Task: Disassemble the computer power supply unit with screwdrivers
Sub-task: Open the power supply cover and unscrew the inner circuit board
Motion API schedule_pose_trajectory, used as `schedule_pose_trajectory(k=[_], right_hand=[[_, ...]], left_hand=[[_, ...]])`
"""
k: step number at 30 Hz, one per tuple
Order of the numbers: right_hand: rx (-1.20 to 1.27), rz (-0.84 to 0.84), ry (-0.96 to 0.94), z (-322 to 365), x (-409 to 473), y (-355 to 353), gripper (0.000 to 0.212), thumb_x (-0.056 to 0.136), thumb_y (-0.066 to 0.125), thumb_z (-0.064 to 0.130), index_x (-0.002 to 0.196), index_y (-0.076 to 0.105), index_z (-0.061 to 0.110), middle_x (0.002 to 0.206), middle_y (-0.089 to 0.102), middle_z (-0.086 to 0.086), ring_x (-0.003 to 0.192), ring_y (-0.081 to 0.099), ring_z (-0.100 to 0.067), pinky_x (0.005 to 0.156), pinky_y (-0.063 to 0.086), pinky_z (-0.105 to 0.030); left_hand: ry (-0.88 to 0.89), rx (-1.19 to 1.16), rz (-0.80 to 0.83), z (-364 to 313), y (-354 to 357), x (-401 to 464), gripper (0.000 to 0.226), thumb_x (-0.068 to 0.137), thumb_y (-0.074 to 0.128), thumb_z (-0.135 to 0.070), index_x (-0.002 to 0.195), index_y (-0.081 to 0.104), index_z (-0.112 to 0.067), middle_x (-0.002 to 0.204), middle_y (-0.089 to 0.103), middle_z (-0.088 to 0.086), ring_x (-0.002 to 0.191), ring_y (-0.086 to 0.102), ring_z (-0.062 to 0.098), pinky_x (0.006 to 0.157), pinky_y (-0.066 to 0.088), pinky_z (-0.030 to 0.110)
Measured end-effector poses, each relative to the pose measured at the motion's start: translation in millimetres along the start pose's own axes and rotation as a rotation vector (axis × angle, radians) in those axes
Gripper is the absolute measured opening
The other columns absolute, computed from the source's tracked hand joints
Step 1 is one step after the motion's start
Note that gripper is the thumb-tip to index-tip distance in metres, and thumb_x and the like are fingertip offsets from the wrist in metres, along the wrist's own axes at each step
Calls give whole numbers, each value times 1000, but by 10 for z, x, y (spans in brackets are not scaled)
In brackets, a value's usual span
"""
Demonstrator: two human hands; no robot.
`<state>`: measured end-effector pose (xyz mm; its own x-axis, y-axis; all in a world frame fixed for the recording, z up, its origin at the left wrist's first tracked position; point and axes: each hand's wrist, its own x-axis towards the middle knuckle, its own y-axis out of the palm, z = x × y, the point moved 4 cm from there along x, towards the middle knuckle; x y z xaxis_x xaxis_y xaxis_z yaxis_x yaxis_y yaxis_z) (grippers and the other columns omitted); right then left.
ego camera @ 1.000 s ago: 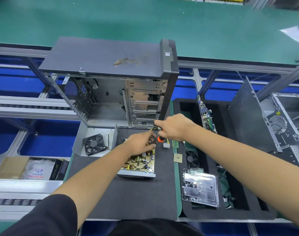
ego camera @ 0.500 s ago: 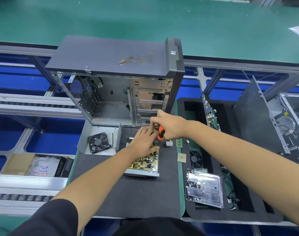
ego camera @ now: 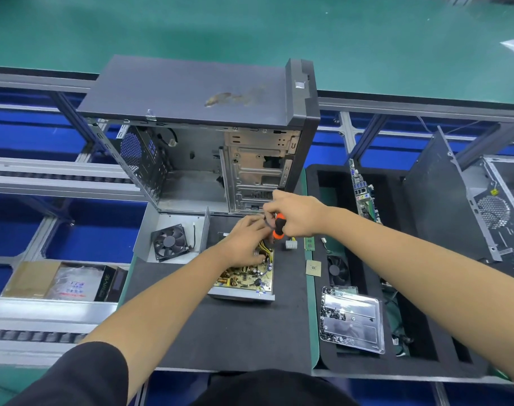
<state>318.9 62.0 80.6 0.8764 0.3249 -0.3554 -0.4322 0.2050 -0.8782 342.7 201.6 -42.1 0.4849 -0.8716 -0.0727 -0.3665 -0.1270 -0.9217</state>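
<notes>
Both arms reach forward over the tabletop (ego camera: pixel 238 332). Left hand (ego camera: pixel 244 244) lies palm down with fingers spread on the far end of the opened power supply unit (ego camera: pixel 244 281), holding it steady. Right hand (ego camera: pixel 296 213), just beyond and beside it, is curled around the orange-and-black screwdriver (ego camera: pixel 277 230), tip pointed down at the unit's far edge.
</notes>
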Motion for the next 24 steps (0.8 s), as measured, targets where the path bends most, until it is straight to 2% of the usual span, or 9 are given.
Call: schedule_pose_trajectory(k=[3,5,7,9,12,14,17,19,24], right_hand=[[-197,-34,-13,3,-2,-22,24,85,63,37,101,48,29,96,48,7,77,54,-19,51,32,-29],[-439,-82,-21,4,9,-56,30,93,48,50,108,44,24,81,50,3,67,50,-23,49,25,-30],[-460,-68,-37,23,20,-62,22,96,43,44,105,43,25,77,52,0,64,46,-24,49,24,-31],[-254,2,-67,36,25,-34,11,89,53,31,96,45,30,90,51,3,76,51,-23,53,27,-30],[-56,55,-95,84,-9,-19,26,83,64,21,103,48,30,102,39,3,82,51,-20,54,33,-30],[-270,-22,-80,85,-2,-44,37,89,61,41,121,46,29,106,47,2,79,52,-18,54,35,-31],[-523,-84,-49,60,29,-69,29,100,36,46,122,38,27,77,56,-2,61,50,-23,49,28,-31],[-394,-65,-55,38,40,-66,16,96,41,36,109,33,32,79,53,1,58,46,-20,48,25,-30],[-36,19,-82,24,-3,-31,53,79,65,16,124,44,32,107,38,1,62,51,-14,48,29,-29]], left_hand=[[16,44,25,-30,-4,1,57,79,72,-40,128,59,-15,128,53,2,130,30,30,115,27,43],[3,1,8,-25,2,2,60,80,71,-43,133,58,-16,122,54,1,124,27,25,113,27,36],[-18,-49,-18,-16,-10,7,59,82,71,-49,130,60,-18,120,54,-1,118,23,18,110,26,31],[-8,-74,-50,-14,-23,12,53,82,73,-50,121,64,-16,119,55,-1,120,24,17,109,22,28],[17,-59,-68,-21,-38,2,46,80,77,-45,113,65,-14,117,54,0,122,27,21,107,21,28],[7,-40,-47,-33,-35,-8,48,79,76,-44,116,64,-16,112,52,-1,120,28,22,108,25,31],[-12,-69,-41,-41,-42,-9,44,78,75,-42,115,64,-21,116,55,-3,120,27,20,107,25,28],[-13,-54,-39,-46,-46,-5,42,78,74,-43,112,64,-21,115,54,-4,121,28,21,107,25,27],[-18,-50,-45,-42,-59,-7,40,78,76,-40,110,64,-19,102,41,-10,119,27,21,104,25,28]])
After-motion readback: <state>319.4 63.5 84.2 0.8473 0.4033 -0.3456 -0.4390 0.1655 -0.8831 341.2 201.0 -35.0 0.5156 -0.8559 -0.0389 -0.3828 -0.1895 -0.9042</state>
